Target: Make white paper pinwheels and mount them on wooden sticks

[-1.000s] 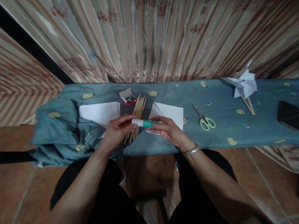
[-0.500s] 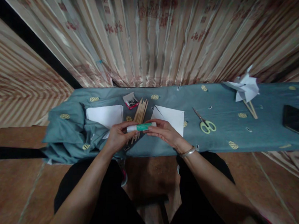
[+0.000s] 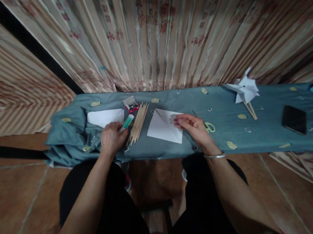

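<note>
Though one pinwheel point(image 3: 245, 91) looks finished, a glue stick point(image 3: 128, 122) is gripped by the left hand point(image 3: 111, 137), right hand point(image 3: 196, 129) unclenched at a still-flat sheet point(image 3: 161, 128)

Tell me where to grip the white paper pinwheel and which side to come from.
Pinch the white paper pinwheel by the lower end of its wooden sticks, coming from the near side, ideally with the right hand, which is closer. The sticks jut out nearward and slightly right, clear of the paper blades, whose thin, folded sheets would probably crumple if squeezed.
</note>
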### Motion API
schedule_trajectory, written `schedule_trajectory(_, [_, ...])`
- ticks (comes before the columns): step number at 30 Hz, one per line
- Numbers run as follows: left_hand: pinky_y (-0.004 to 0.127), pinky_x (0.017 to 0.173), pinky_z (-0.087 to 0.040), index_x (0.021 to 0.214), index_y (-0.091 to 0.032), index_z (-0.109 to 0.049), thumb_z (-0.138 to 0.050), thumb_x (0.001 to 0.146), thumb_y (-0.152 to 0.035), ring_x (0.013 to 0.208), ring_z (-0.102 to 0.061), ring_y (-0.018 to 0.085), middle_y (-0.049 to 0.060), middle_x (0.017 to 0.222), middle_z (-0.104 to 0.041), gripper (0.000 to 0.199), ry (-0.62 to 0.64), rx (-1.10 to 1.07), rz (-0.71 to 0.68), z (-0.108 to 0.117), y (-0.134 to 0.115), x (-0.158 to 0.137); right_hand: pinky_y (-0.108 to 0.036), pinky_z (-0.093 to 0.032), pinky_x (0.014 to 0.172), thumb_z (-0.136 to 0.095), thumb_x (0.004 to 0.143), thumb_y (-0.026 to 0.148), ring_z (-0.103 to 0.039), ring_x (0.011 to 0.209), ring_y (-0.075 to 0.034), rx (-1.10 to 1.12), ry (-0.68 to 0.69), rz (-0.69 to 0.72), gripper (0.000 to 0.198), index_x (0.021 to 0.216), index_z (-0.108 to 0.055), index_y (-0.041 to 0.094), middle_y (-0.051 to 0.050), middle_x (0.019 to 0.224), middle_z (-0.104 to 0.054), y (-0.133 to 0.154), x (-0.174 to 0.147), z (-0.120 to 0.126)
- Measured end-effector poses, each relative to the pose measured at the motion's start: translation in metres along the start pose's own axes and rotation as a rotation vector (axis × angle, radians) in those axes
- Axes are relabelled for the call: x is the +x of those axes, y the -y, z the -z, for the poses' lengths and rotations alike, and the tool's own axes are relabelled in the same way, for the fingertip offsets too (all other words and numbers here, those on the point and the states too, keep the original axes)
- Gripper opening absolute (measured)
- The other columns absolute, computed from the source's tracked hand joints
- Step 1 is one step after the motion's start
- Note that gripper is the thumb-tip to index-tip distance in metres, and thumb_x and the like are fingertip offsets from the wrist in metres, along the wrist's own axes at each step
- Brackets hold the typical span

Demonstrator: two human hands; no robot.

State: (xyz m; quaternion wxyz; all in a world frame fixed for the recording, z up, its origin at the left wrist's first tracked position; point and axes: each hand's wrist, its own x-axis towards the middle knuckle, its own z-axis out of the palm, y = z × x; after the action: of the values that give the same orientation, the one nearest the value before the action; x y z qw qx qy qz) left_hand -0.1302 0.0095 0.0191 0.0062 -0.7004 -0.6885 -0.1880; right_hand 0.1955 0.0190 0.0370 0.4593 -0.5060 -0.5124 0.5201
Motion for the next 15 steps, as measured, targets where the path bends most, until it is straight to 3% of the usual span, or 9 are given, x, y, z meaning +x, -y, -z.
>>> schedule_trajectory(3, [0.043,0.084,-0.047,0.105,-0.013,-0.064,-0.062,0.08,-0.048,0.096,-0.06,0.033,0.015,0.099,-0.066,0.043,-0.118,-0.005,-0.069,0.004,-0.008,-0.002,-0.041,-0.052,0.091,-0.063,0.083,0.034,-0.07,0.094,-0.023,-0.401,-0.024,0.147,0.024,0.101,-0.071,0.019,-0.008,0.102,-0.075,-0.008,-0.006,0.009])
schedule_trajectory(5, [0.045,0.087,-0.046,0.113,-0.015,-0.061,-0.064,0.081,-0.048,0.105,-0.057,0.033,0.016,0.111,-0.063,0.046,-0.194,-0.052,-0.186,0.006,-0.025,-0.004,-0.044,-0.049,0.098,-0.054,0.088,0.026,-0.068,0.105,-0.026,-0.654,-0.013,0.253,0.025,0.106,-0.07,0.02,-0.01,0.11,-0.074,-0.012,-0.01,0.013])
schedule_trajectory(7, [0.043,0.088,-0.048,0.11,-0.015,-0.062,-0.063,0.085,-0.04,0.104,-0.057,0.03,0.014,0.11,-0.064,0.035,-0.127,-0.144,-0.42,0.004,-0.051,-0.008,-0.045,-0.045,0.105,-0.048,0.09,0.019,-0.063,0.117,-0.026,-0.797,0.024,0.336,0.032,0.114,-0.068,0.02,-0.01,0.121,-0.07,-0.016,-0.012,0.015])
schedule_trajectory(10, [0.042,0.087,-0.05,0.11,-0.016,-0.063,-0.066,0.085,-0.03,0.103,-0.058,0.028,0.012,0.113,-0.064,0.029,0.089,-0.205,-0.721,-0.007,-0.092,-0.012,-0.046,-0.042,0.11,-0.043,0.089,0.012,-0.056,0.127,-0.025,-0.87,0.085,0.397,0.041,0.123,-0.064,0.02,-0.011,0.132,-0.064,-0.022,-0.014,0.017])
schedule_trajectory(12, [0.044,0.087,-0.051,0.112,-0.013,-0.062,-0.069,0.082,-0.026,0.106,-0.057,0.03,0.015,0.115,-0.064,0.033,0.146,-0.205,-0.767,-0.017,-0.109,-0.012,-0.047,-0.042,0.11,-0.042,0.088,0.01,-0.055,0.128,-0.024,-0.895,0.114,0.424,0.043,0.125,-0.063,0.019,-0.012,0.133,-0.062,-0.025,-0.015,0.017])
schedule_trajectory(15, [0.044,0.087,-0.051,0.11,-0.011,-0.063,-0.068,0.083,-0.023,0.105,-0.057,0.029,0.015,0.113,-0.065,0.03,0.152,-0.229,-0.768,-0.03,-0.115,-0.01,-0.048,-0.042,0.11,-0.042,0.086,0.008,-0.054,0.128,-0.025,-0.921,0.136,0.441,0.044,0.123,-0.064,0.018,-0.013,0.134,-0.061,-0.028,-0.016,0.017])
